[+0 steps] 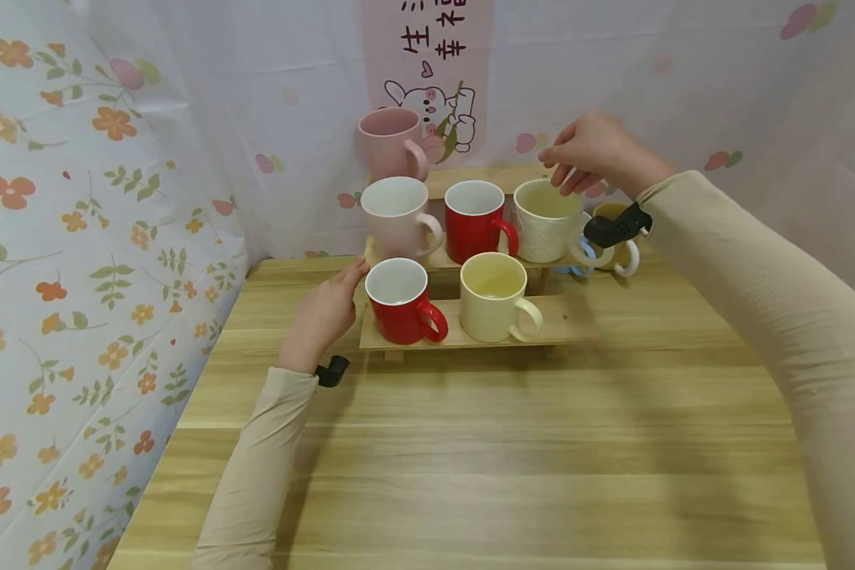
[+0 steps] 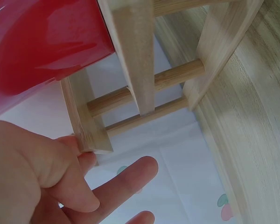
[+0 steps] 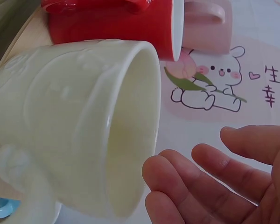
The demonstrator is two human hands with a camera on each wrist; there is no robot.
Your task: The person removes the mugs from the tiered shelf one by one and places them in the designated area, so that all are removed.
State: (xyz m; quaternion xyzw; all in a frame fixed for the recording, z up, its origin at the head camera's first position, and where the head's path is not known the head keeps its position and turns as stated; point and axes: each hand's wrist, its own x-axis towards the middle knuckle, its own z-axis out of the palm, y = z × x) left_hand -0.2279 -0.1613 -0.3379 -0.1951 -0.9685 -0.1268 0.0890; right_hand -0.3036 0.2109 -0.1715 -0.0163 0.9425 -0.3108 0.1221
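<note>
My left hand [image 1: 325,314] is at the left end of a tiered wooden rack [image 1: 438,346], fingertips touching the corner of its middle tier. In the left wrist view, other fingers [image 2: 126,183] extend past the rack's end. My right hand [image 1: 590,152] hovers beside the rim of an embossed cream mug [image 1: 539,237], its loosely bent fingers holding nothing. That mug stands at the right of the middle tier, beside a red mug [image 1: 470,229] and a pale pink mug [image 1: 392,226]. On the lowest tier stand another red mug [image 1: 393,321] and a pale yellow mug [image 1: 488,313].
A darker pink mug [image 1: 388,150] stands on the top tier at left. Behind the rack's right end, a tan mug [image 1: 611,210] with a white handle and a blue handle [image 1: 577,267] partly show. A printed cloth [image 1: 292,103] hangs behind the wooden table [image 1: 470,459].
</note>
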